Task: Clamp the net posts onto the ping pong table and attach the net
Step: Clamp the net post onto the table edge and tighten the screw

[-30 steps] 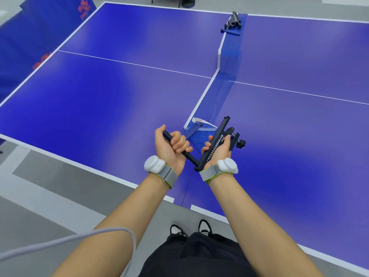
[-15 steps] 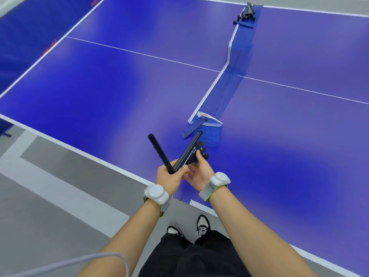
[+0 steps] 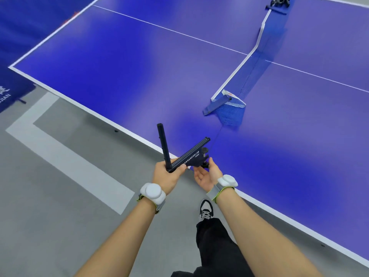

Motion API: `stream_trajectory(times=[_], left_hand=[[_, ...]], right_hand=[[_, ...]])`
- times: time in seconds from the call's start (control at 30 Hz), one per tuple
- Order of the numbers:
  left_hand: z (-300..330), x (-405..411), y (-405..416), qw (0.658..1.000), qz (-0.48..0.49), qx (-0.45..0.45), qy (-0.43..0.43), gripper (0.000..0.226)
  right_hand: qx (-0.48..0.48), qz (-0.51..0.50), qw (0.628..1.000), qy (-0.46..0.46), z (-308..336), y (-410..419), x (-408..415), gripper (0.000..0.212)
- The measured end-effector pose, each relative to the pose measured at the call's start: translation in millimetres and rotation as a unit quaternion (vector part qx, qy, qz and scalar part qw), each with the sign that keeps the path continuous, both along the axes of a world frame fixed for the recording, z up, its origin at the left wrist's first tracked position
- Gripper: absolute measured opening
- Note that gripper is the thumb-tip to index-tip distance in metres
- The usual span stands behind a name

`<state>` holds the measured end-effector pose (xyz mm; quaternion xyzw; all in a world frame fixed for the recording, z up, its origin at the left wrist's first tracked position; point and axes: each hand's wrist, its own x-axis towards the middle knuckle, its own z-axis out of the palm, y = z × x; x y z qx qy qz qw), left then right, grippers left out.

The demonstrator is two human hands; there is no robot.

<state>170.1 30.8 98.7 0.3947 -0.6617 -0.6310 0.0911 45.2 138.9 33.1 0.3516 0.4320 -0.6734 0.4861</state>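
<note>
Left hand (image 3: 167, 177) gripped the black net post (image 3: 184, 154) at its corner, upright rod pointing up, held just off the near edge of the blue worktop (image 3: 119, 62). Right hand (image 3: 207, 174) lay open, fingertips at the clamp screw (image 3: 205, 157). The net (image 3: 247, 76) lay slack across the worktop, its far end by the far post (image 3: 279, 0).

Brightness: bright, even indoor light.
Glare: broad pale sheen bands across the blue tabletop (image 3: 139, 62).
Shadows: soft and faint, a darker patch beside the net (image 3: 233, 114).
Sharpness: centre crisp; far edges slightly soft.
Distortion: wide-angle bending of tabletop lines toward the corners.
</note>
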Motion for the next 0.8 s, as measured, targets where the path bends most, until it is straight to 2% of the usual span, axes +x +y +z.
stream_trajectory(times=[0.17, 0.3, 0.4, 0.63, 0.8], left_hand=[[-8, 49, 12, 0.998, -0.030, -0.036, 0.037, 0.033], [-20, 81, 26, 0.997, 0.021, 0.016, 0.076, 0.035], [-43, 99, 36, 0.997, 0.040, 0.010, 0.071, 0.040], [-112, 117, 56, 0.990, 0.078, -0.068, 0.095, 0.033], [-185, 101, 55, 0.969, 0.095, -0.136, 0.181, 0.035]], right_hand=[[-0.003, 0.021, 0.999, 0.024, -18, 8, 37, 0.031], [-0.026, 0.015, 0.998, 0.051, -30, 19, 63, 0.027], [-0.029, 0.008, 0.998, 0.046, -51, 29, 87, 0.030], [-0.083, 0.022, 0.987, 0.139, -134, 34, 119, 0.034], [-0.155, 0.016, 0.962, 0.226, -217, 16, 100, 0.042]])
